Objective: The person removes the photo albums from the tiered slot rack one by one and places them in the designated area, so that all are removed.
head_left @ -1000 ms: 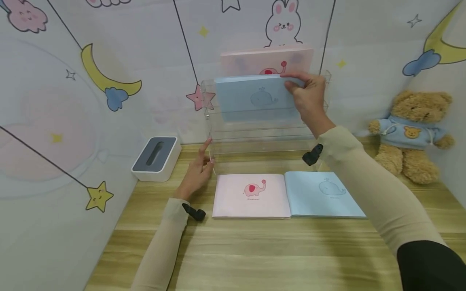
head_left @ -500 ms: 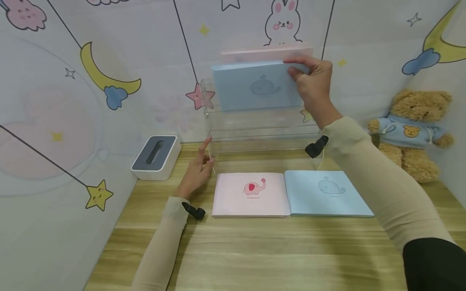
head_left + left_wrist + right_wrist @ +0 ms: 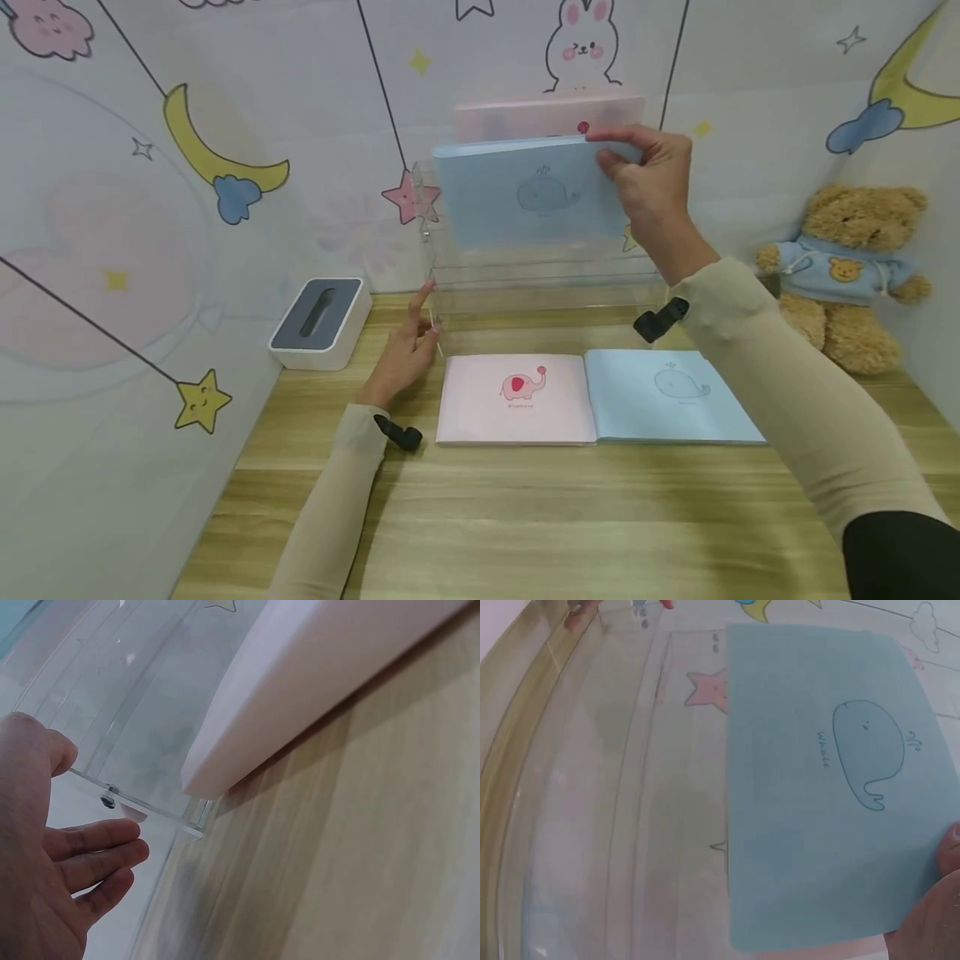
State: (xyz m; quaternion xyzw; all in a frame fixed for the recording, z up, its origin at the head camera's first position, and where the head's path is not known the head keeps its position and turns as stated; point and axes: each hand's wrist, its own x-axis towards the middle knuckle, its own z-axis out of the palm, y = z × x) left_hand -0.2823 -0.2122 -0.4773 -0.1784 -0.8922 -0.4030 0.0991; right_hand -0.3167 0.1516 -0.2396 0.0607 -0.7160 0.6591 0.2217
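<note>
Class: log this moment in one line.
Right hand: pinches blue whale booklet | Left hand: at clear rack | Table: pink elephant booklet, second blue whale booklet

A person wears long, pale beige sleeves, the left hand (image 3: 403,357) and right hand (image 3: 660,185) bare past the cuffs (image 3: 723,290). The left sleeve (image 3: 318,518), left of the pink elephant book (image 3: 480,421), runs plain to the edge of view. The right sleeve (image 3: 802,404), right of that book, creases toward a black outer sleeve (image 3: 903,557) with a curved hem. Small black devices mark both wrists: the left device (image 3: 403,437), just left of the book, ends in a rounded block; the right device (image 3: 660,320), beyond it and to its right, looks chunkier.
</note>
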